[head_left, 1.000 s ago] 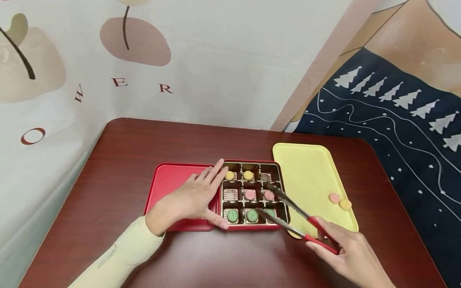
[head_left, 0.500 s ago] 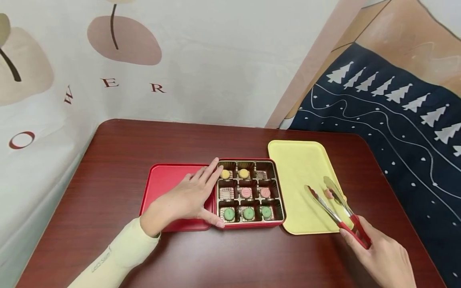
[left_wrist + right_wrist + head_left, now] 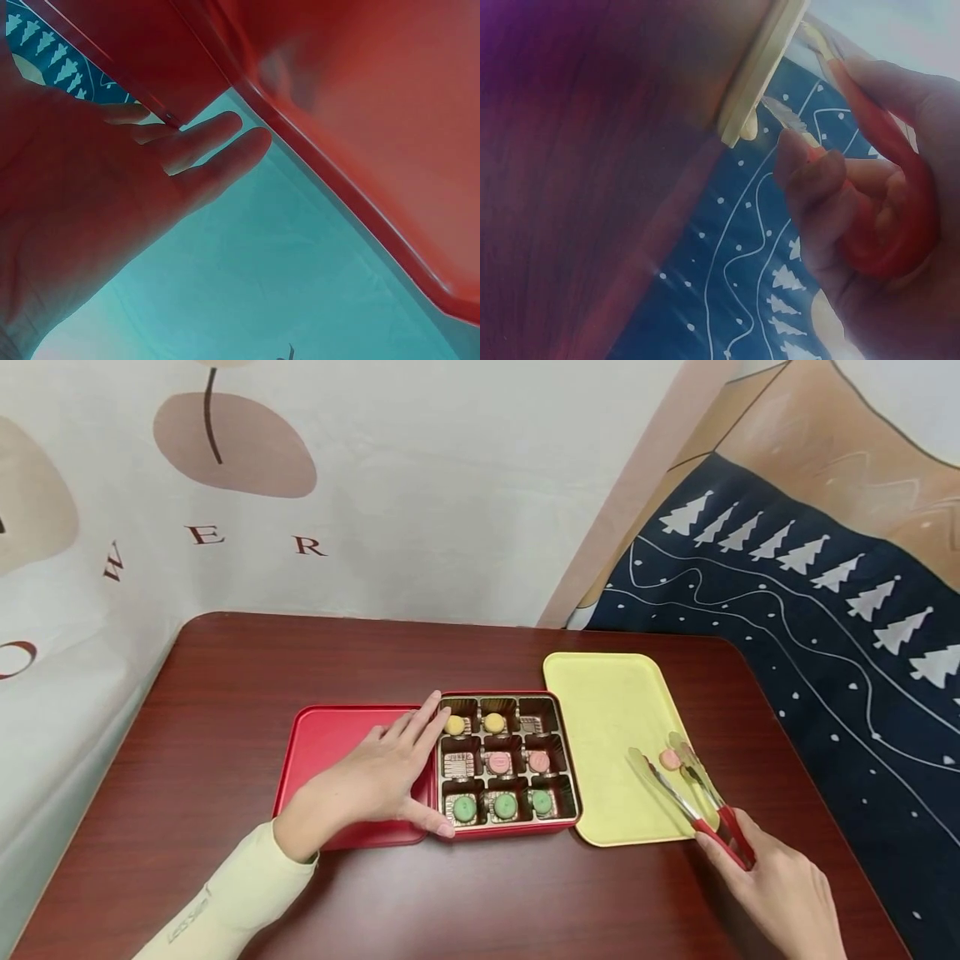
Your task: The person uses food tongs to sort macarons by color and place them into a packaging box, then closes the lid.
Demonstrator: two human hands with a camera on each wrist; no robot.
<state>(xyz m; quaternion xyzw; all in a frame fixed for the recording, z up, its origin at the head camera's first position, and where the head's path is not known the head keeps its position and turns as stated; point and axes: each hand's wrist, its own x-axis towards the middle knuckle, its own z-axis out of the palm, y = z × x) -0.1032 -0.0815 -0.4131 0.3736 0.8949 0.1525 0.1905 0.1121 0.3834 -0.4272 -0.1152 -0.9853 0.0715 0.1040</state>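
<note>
My left hand [image 3: 378, 777] rests along the left side of a red box [image 3: 510, 832], fingers extended at the back and thumb at the front corner. Its divided insert holds two yellow macarons [image 3: 493, 722] in the back row, two pink macarons [image 3: 498, 762] in the middle row and three green macarons [image 3: 505, 806] in front. My right hand [image 3: 787, 885] grips red-handled tongs [image 3: 738, 839]. Their spread tips are low over the yellow tray [image 3: 600, 693], one on each side of a loose pink macaron [image 3: 670, 759]. The tongs partly cover a yellow macaron beside it.
A red lid [image 3: 330, 735] lies under my left forearm, left of the box. The yellow tray stands directly against the box's right side. All of it sits on a dark wooden table [image 3: 225, 693], with printed cloths [image 3: 450, 485] hanging behind and to the right.
My right hand has carried the tongs from over the box's right side across to the tray, with the tips now around the pink macaron. The left hand stays at the box. The head view turned slightly right.
</note>
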